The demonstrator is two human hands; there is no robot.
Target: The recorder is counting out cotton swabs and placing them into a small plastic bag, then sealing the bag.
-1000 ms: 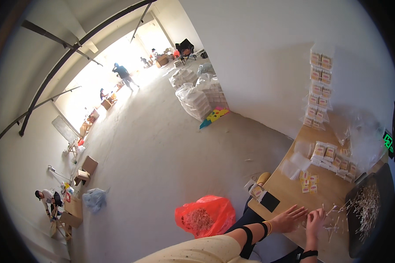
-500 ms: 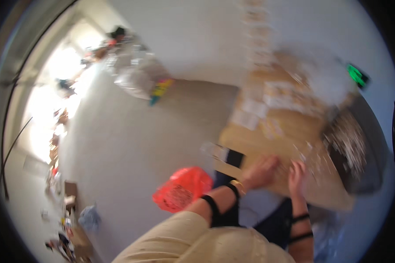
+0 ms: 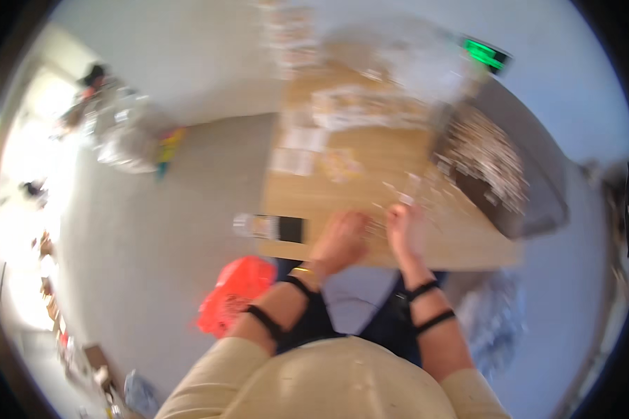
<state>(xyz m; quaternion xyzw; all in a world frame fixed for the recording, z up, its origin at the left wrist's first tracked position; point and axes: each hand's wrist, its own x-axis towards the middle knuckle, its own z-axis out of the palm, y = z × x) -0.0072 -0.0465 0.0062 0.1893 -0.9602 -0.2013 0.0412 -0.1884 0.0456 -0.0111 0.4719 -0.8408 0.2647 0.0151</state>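
Both hands are over the near part of a light wooden table (image 3: pixel 370 192), blurred by motion. My left hand (image 3: pixel 342 241) rests low over the tabletop with its fingers curled; what lies under them is hidden. Close beside it, my right hand (image 3: pixel 404 227) is raised with its fingers drawn together in a pinch. A small whitish bit shows at those fingertips, too smeared to name. Around and beyond the hands lie scattered thin pale pieces (image 3: pixel 433 202). A grey open bin (image 3: pixel 538 150) at the right holds a heap of similar small pale pieces (image 3: pixel 486 157).
Rows of white packets (image 3: pixel 367 106) and a clear plastic bag (image 3: pixel 426 63) lie farther back. A black-and-white packet (image 3: pixel 290 229) is at the left edge. A red plastic bag (image 3: pixel 237 290) sits below left. A device with a green display (image 3: pixel 486 54) stands behind the bin.
The view has turned, so the table and bin appear farther left and more level. Both hands stay near each other over the tabletop; the right fingers now look more closed.
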